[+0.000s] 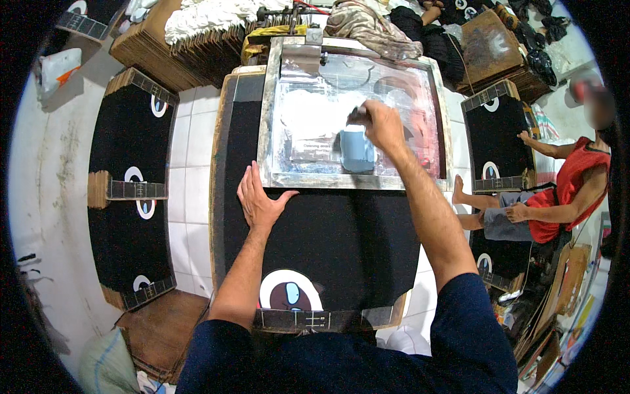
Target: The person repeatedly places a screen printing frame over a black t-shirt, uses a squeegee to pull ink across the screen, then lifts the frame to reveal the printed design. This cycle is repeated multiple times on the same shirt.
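A screen printing frame (pixel 359 181) with a pale, ink-smeared mesh lies over the back part of a board covered in black fabric (pixel 341 236). My left hand (pixel 262 200) rests with fingers spread on the black fabric, against the frame's front left corner. My right hand (pixel 384 128) grips a dark tool (pixel 356 115), possibly a squeegee, above a patch of light blue ink (pixel 357 151) on the mesh. The tool's lower edge is hard to make out. A printed white, brown and blue round eye design (pixel 292 295) shows at the board's near edge.
More boards with printed black pieces stand left (pixel 125 240) and right (pixel 492 131). A person in red (pixel 567 197) sits at the right, one hand on a board. Stacked boards (pixel 144 59), draped cloth (pixel 367 26) and dark bundles line the back. A sack (pixel 105 361) lies front left.
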Demonstrator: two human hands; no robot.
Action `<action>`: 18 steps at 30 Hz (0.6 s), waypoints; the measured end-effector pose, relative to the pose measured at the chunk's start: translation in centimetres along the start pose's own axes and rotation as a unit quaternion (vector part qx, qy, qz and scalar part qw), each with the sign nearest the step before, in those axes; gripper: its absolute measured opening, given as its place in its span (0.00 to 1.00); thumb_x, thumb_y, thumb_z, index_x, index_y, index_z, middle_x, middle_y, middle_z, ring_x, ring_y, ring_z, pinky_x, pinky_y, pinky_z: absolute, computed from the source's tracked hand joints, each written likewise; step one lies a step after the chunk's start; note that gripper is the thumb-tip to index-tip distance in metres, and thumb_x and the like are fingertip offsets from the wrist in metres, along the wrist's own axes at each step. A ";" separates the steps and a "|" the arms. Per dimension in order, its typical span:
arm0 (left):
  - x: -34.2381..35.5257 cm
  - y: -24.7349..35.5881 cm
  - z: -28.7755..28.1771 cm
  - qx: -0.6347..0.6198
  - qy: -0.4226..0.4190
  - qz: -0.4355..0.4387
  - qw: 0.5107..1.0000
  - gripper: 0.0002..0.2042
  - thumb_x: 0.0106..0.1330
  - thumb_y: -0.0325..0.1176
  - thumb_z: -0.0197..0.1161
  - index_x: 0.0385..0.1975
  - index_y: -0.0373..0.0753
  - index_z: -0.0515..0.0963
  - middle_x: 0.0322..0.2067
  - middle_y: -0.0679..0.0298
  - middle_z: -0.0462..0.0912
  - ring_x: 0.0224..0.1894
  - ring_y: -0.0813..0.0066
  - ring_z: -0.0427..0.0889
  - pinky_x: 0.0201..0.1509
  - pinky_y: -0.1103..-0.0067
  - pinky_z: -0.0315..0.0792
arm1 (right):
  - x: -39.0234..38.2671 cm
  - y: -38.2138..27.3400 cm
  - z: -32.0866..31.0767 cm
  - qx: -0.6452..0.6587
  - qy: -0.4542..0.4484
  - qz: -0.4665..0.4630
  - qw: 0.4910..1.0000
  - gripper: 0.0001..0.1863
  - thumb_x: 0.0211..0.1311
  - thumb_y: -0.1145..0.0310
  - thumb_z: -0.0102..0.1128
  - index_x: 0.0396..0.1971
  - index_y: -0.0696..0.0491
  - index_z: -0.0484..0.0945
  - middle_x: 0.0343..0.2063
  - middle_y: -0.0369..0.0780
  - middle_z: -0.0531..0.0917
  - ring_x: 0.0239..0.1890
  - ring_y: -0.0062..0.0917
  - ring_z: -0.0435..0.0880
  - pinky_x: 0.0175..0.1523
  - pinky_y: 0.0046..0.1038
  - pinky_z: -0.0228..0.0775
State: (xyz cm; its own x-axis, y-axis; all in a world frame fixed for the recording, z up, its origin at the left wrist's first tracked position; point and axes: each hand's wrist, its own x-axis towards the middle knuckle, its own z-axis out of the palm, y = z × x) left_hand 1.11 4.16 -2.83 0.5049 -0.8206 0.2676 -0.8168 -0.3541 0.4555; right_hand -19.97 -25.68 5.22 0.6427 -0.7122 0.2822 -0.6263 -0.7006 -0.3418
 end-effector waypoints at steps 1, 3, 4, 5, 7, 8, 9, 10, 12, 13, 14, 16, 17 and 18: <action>0.0 0.0 0.1 0.005 -0.001 -0.003 1.000 0.60 0.48 0.60 0.81 0.75 0.33 0.55 0.71 0.46 0.64 0.74 0.51 0.62 0.75 0.54 0.54 | 1.6 0.6 0.6 -0.007 0.021 -0.005 1.000 0.12 0.53 0.77 0.64 0.39 0.52 0.79 0.37 0.43 0.86 0.44 0.44 0.85 0.45 0.49 0.71; -0.1 0.0 0.3 0.011 0.001 -0.006 1.000 0.59 0.47 0.57 0.82 0.75 0.32 0.56 0.71 0.46 0.65 0.74 0.51 0.63 0.75 0.55 0.55 | 4.4 1.8 1.9 -0.013 0.050 -0.019 0.998 0.12 0.53 0.77 0.64 0.38 0.52 0.78 0.38 0.43 0.85 0.45 0.43 0.84 0.44 0.48 0.71; -0.1 0.0 0.3 0.011 0.002 -0.004 1.000 0.59 0.47 0.56 0.82 0.75 0.32 0.56 0.71 0.46 0.65 0.74 0.51 0.63 0.75 0.55 0.55 | 5.4 2.2 2.5 -0.030 0.066 -0.032 0.997 0.12 0.52 0.77 0.64 0.38 0.52 0.78 0.37 0.43 0.85 0.45 0.43 0.84 0.45 0.46 0.72; -0.1 0.0 0.3 0.011 0.006 -0.003 1.000 0.59 0.47 0.56 0.82 0.75 0.32 0.56 0.71 0.46 0.64 0.73 0.50 0.63 0.75 0.56 0.55 | 6.2 2.3 3.2 -0.027 0.048 -0.032 0.998 0.12 0.53 0.77 0.63 0.38 0.52 0.78 0.37 0.43 0.84 0.44 0.44 0.84 0.45 0.46 0.72; -0.2 0.0 0.2 0.013 0.004 -0.001 1.000 0.58 0.48 0.54 0.82 0.75 0.32 0.56 0.71 0.46 0.65 0.73 0.50 0.63 0.75 0.55 0.55 | 6.5 2.1 3.7 -0.029 0.037 -0.040 0.998 0.11 0.53 0.78 0.63 0.38 0.53 0.78 0.36 0.44 0.84 0.44 0.45 0.83 0.46 0.46 0.72; -0.2 0.1 0.1 0.014 0.004 0.000 1.000 0.58 0.48 0.54 0.82 0.75 0.32 0.56 0.71 0.46 0.65 0.73 0.50 0.63 0.75 0.55 0.56 | 6.1 1.8 3.6 -0.050 0.039 -0.048 0.997 0.11 0.53 0.78 0.64 0.38 0.53 0.78 0.35 0.44 0.84 0.42 0.45 0.83 0.46 0.46 0.72; -0.2 0.1 0.0 0.010 0.003 -0.001 1.000 0.58 0.48 0.53 0.82 0.75 0.32 0.56 0.71 0.46 0.65 0.73 0.50 0.63 0.75 0.55 0.56 | 5.0 1.3 3.3 -0.040 0.011 -0.048 0.998 0.11 0.53 0.78 0.65 0.38 0.54 0.78 0.36 0.44 0.84 0.43 0.45 0.83 0.46 0.46 0.72; 0.0 0.2 0.0 0.006 0.006 0.001 1.000 0.57 0.48 0.53 0.82 0.75 0.32 0.56 0.71 0.46 0.65 0.73 0.50 0.64 0.75 0.55 0.56 | 3.7 0.8 2.7 -0.034 -0.008 -0.044 0.998 0.11 0.53 0.78 0.66 0.38 0.54 0.78 0.36 0.45 0.83 0.44 0.45 0.83 0.47 0.47 0.72; 0.1 0.3 -0.2 0.004 0.008 0.002 1.000 0.57 0.49 0.52 0.82 0.75 0.32 0.56 0.70 0.46 0.66 0.73 0.50 0.64 0.75 0.55 0.56 | 0.6 -0.4 1.4 -0.016 -0.038 -0.032 0.999 0.11 0.54 0.78 0.68 0.37 0.55 0.78 0.36 0.45 0.83 0.44 0.46 0.82 0.47 0.47 0.71; 0.1 0.4 -0.2 0.001 0.002 -0.001 1.000 0.57 0.49 0.52 0.82 0.75 0.32 0.56 0.71 0.46 0.66 0.73 0.50 0.63 0.75 0.55 0.56 | -0.3 -0.8 0.9 -0.012 -0.082 -0.008 0.997 0.10 0.54 0.78 0.68 0.37 0.55 0.79 0.35 0.45 0.82 0.43 0.46 0.81 0.47 0.47 0.71; 0.1 0.5 -0.3 -0.001 0.001 -0.004 1.000 0.57 0.50 0.52 0.82 0.75 0.32 0.56 0.71 0.46 0.66 0.73 0.51 0.63 0.75 0.55 0.55 | -0.7 -0.9 0.5 -0.019 -0.088 -0.016 0.996 0.09 0.54 0.78 0.68 0.36 0.56 0.79 0.34 0.47 0.84 0.42 0.47 0.83 0.45 0.46 0.73; 0.1 0.5 -0.5 0.001 -0.004 -0.009 1.000 0.56 0.50 0.52 0.82 0.75 0.32 0.56 0.71 0.45 0.65 0.73 0.51 0.63 0.75 0.55 0.55 | 0.4 -0.3 0.4 0.006 -0.069 -0.038 0.997 0.09 0.52 0.78 0.66 0.35 0.54 0.79 0.34 0.47 0.84 0.42 0.46 0.84 0.43 0.47 0.72; 0.1 0.5 -0.5 0.004 -0.008 -0.011 1.000 0.56 0.50 0.52 0.81 0.75 0.32 0.56 0.71 0.45 0.65 0.73 0.51 0.63 0.75 0.55 0.55 | 1.8 0.4 0.6 0.018 -0.062 -0.036 0.997 0.09 0.51 0.78 0.65 0.34 0.53 0.79 0.34 0.47 0.85 0.41 0.46 0.84 0.42 0.48 0.71; -0.1 0.6 -0.7 0.003 -0.014 -0.012 1.000 0.56 0.50 0.52 0.81 0.75 0.32 0.56 0.71 0.45 0.65 0.74 0.51 0.63 0.75 0.54 0.55 | 2.9 0.9 1.2 0.016 -0.057 -0.009 0.998 0.10 0.52 0.76 0.65 0.35 0.53 0.79 0.35 0.47 0.85 0.43 0.47 0.84 0.43 0.48 0.70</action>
State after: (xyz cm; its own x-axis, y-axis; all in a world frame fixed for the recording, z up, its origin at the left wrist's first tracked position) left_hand 0.79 4.37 -2.01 0.5162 -0.8244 0.2322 -0.8062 -0.3762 0.4566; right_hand -18.19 -28.32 4.66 0.7012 -0.6885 0.1850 -0.6012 -0.7105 -0.3657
